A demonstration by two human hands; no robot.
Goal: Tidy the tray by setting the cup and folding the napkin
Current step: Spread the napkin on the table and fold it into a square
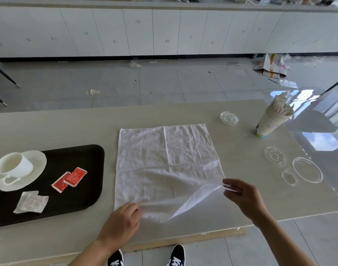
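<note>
A white cloth napkin (164,160) lies spread flat on the table, right of the black tray (78,189). My right hand (243,198) pinches the napkin's near right corner and holds it lifted off the table. My left hand (122,223) grips the napkin's near edge close to its left corner. On the tray's left end a white cup (14,166) stands upright on a white saucer (37,162). Two red sachets (70,178) and white sachets (31,202) lie on the tray.
A stack of paper cups (270,121) holding wrapped sticks stands at the table's far right. Several clear plastic lids (306,172) lie near it, one more lid (229,118) further back. The table's near edge runs just below my hands.
</note>
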